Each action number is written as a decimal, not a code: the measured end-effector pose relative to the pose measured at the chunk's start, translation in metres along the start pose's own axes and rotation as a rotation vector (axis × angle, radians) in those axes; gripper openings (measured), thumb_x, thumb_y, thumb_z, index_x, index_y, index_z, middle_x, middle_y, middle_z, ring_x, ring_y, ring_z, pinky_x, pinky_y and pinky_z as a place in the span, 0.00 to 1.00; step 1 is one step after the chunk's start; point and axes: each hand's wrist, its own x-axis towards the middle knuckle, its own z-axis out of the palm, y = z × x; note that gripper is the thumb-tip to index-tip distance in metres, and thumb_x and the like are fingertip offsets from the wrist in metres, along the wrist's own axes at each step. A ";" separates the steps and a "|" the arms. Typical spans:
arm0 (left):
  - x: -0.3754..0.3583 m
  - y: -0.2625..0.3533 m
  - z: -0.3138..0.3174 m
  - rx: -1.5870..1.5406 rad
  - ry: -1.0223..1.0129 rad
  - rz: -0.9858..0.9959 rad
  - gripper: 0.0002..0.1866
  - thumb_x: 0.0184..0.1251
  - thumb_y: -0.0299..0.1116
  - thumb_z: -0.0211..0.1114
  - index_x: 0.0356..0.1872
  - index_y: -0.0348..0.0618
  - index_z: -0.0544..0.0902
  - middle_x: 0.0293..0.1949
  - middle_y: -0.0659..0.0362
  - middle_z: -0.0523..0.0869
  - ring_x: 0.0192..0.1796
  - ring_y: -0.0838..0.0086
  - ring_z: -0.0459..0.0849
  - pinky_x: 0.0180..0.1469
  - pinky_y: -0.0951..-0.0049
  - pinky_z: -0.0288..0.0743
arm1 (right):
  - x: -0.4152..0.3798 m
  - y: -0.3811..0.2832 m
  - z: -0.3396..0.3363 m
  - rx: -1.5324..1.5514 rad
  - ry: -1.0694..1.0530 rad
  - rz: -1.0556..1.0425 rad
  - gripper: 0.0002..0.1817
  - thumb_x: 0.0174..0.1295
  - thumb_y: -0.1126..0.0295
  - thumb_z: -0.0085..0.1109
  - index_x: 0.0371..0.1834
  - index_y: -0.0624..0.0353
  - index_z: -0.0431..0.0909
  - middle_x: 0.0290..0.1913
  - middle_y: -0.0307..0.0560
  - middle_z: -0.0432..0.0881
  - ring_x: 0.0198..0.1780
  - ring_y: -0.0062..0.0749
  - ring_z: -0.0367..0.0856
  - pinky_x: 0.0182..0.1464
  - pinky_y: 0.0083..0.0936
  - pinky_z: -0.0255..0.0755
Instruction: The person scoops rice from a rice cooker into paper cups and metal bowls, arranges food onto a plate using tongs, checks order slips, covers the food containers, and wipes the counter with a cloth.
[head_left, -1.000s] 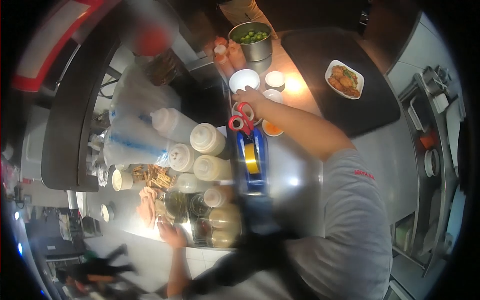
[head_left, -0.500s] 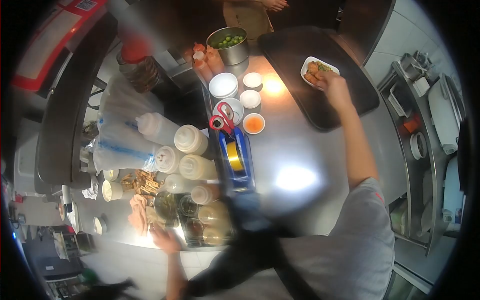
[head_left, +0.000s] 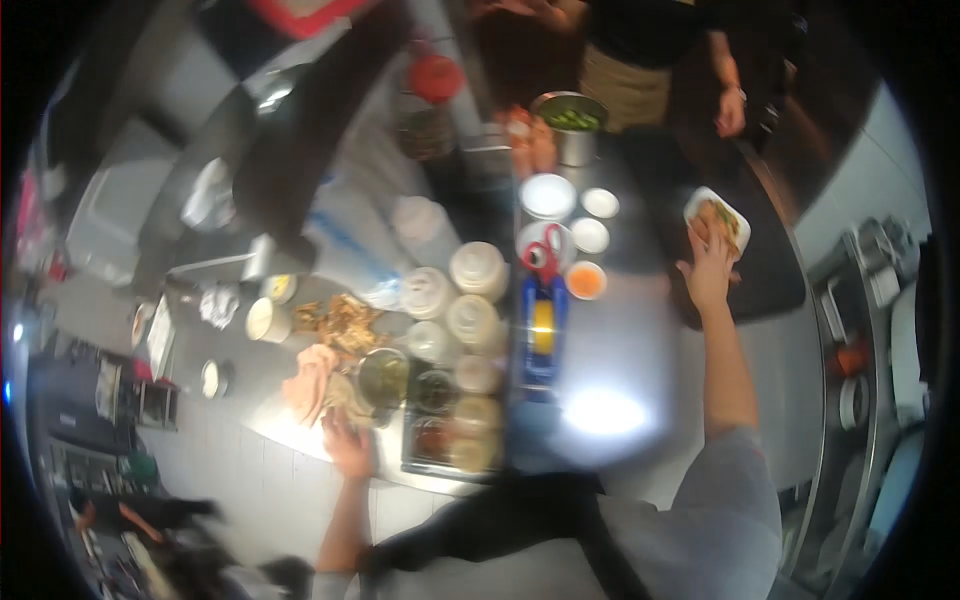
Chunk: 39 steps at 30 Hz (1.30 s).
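Observation:
My right hand (head_left: 710,268) reaches over the dark tray (head_left: 770,295), its fingers spread at the near edge of a small white dish (head_left: 742,240). Browned food pieces and something green (head_left: 722,218) lie in that dish, partly behind my fingers. On the left, my left hand (head_left: 348,448) is at the counter's near edge, beside a pink cloth (head_left: 310,382) and a beige cloth (head_left: 345,395). Motion smears its fingers, so whether they hold anything is unclear.
Squeeze bottles (head_left: 478,270) and a tape dispenser (head_left: 543,350) with red-handled scissors (head_left: 541,255) stand mid-counter. Behind are white bowls (head_left: 548,196), an orange sauce cup (head_left: 586,281) and a pot of green items (head_left: 577,145). A co-worker (head_left: 640,60) stands across the counter.
The view has shifted, so the counter things appear farther right. My right hand's fingers, bunched at the food before, are now spread. More of the co-worker shows.

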 end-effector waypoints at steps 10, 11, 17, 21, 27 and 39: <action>0.001 -0.007 0.009 -0.039 0.041 0.065 0.34 0.61 0.43 0.59 0.69 0.53 0.62 0.70 0.52 0.61 0.72 0.56 0.55 0.70 0.53 0.48 | -0.023 0.008 0.029 0.228 -0.057 0.315 0.09 0.53 0.76 0.52 0.33 0.56 0.82 0.42 0.53 0.80 0.49 0.48 0.78 0.52 0.39 0.74; 0.001 -0.009 0.010 -0.038 0.050 0.077 0.34 0.61 0.43 0.59 0.69 0.53 0.62 0.70 0.52 0.61 0.72 0.56 0.55 0.70 0.53 0.48 | -0.026 0.029 0.038 0.018 -0.112 0.350 0.12 0.54 0.74 0.51 0.40 0.54 0.82 0.48 0.49 0.80 0.53 0.48 0.76 0.53 0.41 0.74; -0.004 -0.005 0.004 0.004 0.073 0.043 0.33 0.59 0.42 0.60 0.67 0.50 0.64 0.69 0.50 0.62 0.71 0.52 0.57 0.67 0.49 0.50 | -0.058 0.077 0.034 -0.089 -0.354 0.561 0.20 0.67 0.61 0.49 0.62 0.43 0.68 0.55 0.49 0.77 0.56 0.47 0.75 0.55 0.44 0.70; -0.003 -0.003 0.003 0.017 0.015 -0.023 0.34 0.60 0.43 0.60 0.69 0.53 0.62 0.70 0.53 0.60 0.73 0.54 0.54 0.69 0.49 0.47 | -0.051 0.066 0.021 -0.001 -0.282 0.495 0.07 0.63 0.66 0.56 0.39 0.55 0.79 0.43 0.53 0.82 0.45 0.51 0.80 0.46 0.42 0.74; -0.003 -0.003 0.003 -0.004 0.023 -0.014 0.34 0.59 0.42 0.61 0.68 0.54 0.63 0.70 0.53 0.61 0.72 0.53 0.55 0.70 0.50 0.47 | 0.007 -0.090 -0.017 0.905 -0.149 0.142 0.07 0.60 0.69 0.57 0.35 0.60 0.81 0.34 0.53 0.84 0.35 0.47 0.82 0.41 0.32 0.76; -0.004 0.006 -0.013 -0.111 0.035 -0.089 0.33 0.54 0.45 0.64 0.62 0.51 0.67 0.69 0.50 0.61 0.73 0.51 0.53 0.69 0.45 0.46 | 0.159 -0.219 -0.199 1.376 0.490 -0.165 0.05 0.61 0.76 0.59 0.39 0.62 0.79 0.37 0.39 0.80 0.39 0.19 0.77 0.44 0.17 0.71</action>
